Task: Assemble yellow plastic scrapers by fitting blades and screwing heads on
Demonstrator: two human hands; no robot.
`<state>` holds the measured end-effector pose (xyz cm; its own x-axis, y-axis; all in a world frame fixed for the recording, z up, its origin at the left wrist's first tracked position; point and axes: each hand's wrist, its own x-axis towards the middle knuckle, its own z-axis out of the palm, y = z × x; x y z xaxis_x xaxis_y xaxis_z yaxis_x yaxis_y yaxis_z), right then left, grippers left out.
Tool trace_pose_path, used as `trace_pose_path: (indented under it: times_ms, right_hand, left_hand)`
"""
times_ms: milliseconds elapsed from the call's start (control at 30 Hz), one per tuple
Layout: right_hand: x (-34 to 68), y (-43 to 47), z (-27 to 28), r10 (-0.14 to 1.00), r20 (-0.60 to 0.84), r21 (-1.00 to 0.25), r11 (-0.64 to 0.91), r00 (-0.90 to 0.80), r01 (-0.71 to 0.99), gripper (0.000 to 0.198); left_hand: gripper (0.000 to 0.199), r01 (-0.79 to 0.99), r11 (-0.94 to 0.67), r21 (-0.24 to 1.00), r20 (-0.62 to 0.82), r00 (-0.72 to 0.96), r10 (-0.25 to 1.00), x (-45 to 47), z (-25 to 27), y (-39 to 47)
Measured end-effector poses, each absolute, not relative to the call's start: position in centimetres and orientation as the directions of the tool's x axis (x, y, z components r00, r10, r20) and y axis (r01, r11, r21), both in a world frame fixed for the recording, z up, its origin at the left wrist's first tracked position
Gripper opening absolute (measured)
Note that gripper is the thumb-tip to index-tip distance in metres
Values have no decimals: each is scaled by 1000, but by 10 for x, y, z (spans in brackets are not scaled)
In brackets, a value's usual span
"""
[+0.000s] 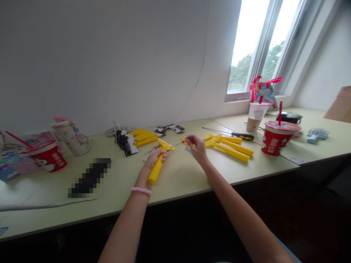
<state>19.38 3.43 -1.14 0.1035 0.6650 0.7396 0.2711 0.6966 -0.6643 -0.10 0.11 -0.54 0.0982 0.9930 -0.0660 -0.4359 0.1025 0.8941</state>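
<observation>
My left hand is wrapped round the handle of a yellow plastic scraper, its wide head pointing away from me. Above the table to the right, my right hand is closed in a pinch on a thin-shafted metal tool. That shaft reaches left to the scraper's head; a bit of yellow shows by my fingertips, too small to make out. Right of this hand lie several more yellow scrapers, side by side. Behind the left hand rest several yellow handles.
Black-and-white cards lie beside the yellow handles, with more cards near the wall. A long screwdriver lies behind the scrapers. Red cups with straws stand on both sides, and a tumbler stands left. The table's front edge runs below my forearms.
</observation>
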Motion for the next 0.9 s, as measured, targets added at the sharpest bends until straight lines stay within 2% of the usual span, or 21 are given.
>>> trace_pose_path:
  times_ms: [300, 467, 633, 733, 900]
  right_hand:
    - [194, 31, -9, 707, 701, -699, 657, 90, 282, 17]
    - [196, 29, -9, 692, 710, -675, 616, 130, 407, 30]
    - [200, 32, -13, 734, 667, -667, 511, 130, 542, 37]
    - [202, 36, -14, 718, 691, -639, 553, 83, 534, 35]
    - [202, 32, -10, 621, 781, -566, 656, 70, 499, 28]
  left_hand:
    - [44, -409, 102, 907, -68, 96, 993, 1, -4, -1]
    - [46, -383, 110, 917, -65, 128, 990, 1, -4, -3]
    - [49, -350, 120, 929, -63, 172, 983, 2, -4, -5]
    - [50, -336, 124, 933, -69, 171, 983, 2, -4, -6]
    - [48, -321, 119, 940, -64, 178, 982, 2, -5, -5]
